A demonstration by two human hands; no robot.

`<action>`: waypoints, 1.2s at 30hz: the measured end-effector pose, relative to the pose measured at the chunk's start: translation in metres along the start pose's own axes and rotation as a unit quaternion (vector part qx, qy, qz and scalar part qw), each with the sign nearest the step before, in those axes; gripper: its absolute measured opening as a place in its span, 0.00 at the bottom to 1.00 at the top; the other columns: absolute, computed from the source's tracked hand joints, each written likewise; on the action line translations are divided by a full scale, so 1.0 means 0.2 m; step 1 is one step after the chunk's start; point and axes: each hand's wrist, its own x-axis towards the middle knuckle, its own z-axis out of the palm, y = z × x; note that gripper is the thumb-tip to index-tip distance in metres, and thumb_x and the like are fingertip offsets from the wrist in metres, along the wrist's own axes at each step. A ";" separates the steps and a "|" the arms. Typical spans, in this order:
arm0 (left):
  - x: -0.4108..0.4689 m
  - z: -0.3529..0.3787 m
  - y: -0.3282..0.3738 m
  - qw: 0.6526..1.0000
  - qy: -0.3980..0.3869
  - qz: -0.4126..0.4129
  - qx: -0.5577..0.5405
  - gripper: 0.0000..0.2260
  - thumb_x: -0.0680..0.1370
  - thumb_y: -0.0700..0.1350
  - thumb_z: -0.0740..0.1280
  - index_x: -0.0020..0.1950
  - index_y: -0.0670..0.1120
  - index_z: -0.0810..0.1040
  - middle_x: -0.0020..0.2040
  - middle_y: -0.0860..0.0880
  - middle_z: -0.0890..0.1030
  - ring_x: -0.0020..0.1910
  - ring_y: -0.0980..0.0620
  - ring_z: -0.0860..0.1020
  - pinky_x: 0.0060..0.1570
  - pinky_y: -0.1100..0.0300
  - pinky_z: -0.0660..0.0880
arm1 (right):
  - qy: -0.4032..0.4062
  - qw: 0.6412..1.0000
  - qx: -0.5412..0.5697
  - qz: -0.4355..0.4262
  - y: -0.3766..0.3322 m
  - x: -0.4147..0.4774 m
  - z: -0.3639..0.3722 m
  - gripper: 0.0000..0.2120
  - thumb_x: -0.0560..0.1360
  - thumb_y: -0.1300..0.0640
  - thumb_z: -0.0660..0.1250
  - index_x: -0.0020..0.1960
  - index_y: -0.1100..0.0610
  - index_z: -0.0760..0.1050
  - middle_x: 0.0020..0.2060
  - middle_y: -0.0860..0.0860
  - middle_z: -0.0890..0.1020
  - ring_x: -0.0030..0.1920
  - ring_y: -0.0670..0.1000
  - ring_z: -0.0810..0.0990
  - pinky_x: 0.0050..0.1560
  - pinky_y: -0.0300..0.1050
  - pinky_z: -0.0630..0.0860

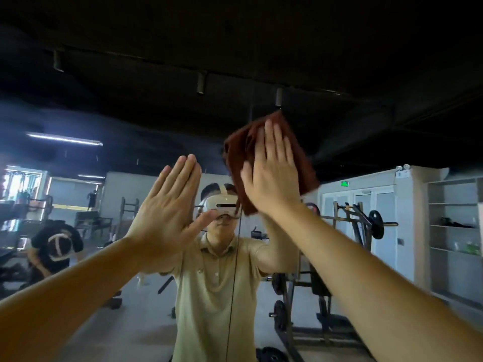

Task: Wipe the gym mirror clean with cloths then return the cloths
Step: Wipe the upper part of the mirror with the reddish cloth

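**While wiping is under way: one palm presses, one palm braces**

Because the large wall-mounted gym mirror (pixel 130 74) fills nearly the whole view, the room is seen only as a reflection in it. A folded, dark reddish-brown terry cloth (pixel 239 155) is pressed flat against the glass, high up and right of centre, by the right hand (pixel 271 176). The fingers of that hand are held straight and close together over the fabric. The cloth is pinned by the palm rather than gripped, presumably so that a broad, even patch of fabric is kept against the surface.

The left hand (pixel 167 212) appears to be laid bare on the glass, lower and to the left, near the cloth but not touching it. Its fingers are straight and together, its thumb is spread, and nothing is held in it. It is judged to be placed there as a brace, so that weight can be leaned into the raised arm.

Only one cloth can be seen; where a second lies cannot be told. The wiping stage is judged to be in progress, with the return of the cloths not yet begun. A print may be left by the bare palm, so that patch would probably need wiping too.

A black plate-loaded weight machine (pixel 360 226) and pale open shelving (pixel 454 226) are reflected behind the person.
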 end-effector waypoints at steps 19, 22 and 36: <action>-0.25 -0.02 -0.21 0.999 0.008 -0.004 0.049 0.43 0.84 0.69 0.49 0.85 0.38 0.45 0.86 0.40 0.44 0.85 0.43 0.45 0.83 0.46 0.44 | -0.012 0.999 -0.027 -0.025 -0.18 0.18 0.01 0.36 0.85 0.40 0.43 0.84 0.64 0.47 0.84 0.62 0.49 0.84 0.59 0.47 0.84 0.57 0.47; -0.25 -0.04 -0.22 0.999 0.007 0.002 0.036 0.42 0.84 0.69 0.48 0.85 0.38 0.45 0.86 0.40 0.44 0.85 0.43 0.43 0.83 0.47 0.44 | 0.028 0.998 -0.012 0.051 -0.30 0.30 0.02 0.35 0.84 0.43 0.44 0.84 0.64 0.50 0.83 0.63 0.52 0.84 0.60 0.50 0.83 0.59 0.50; -0.40 -0.05 -0.33 0.999 -0.017 -0.042 0.026 0.40 0.85 0.66 0.45 0.85 0.37 0.46 0.86 0.39 0.45 0.85 0.43 0.43 0.83 0.40 0.49 | -0.091 0.988 -0.083 -0.088 -0.30 -0.22 -0.01 0.36 0.87 0.41 0.47 0.84 0.65 0.47 0.83 0.63 0.45 0.84 0.61 0.45 0.83 0.58 0.47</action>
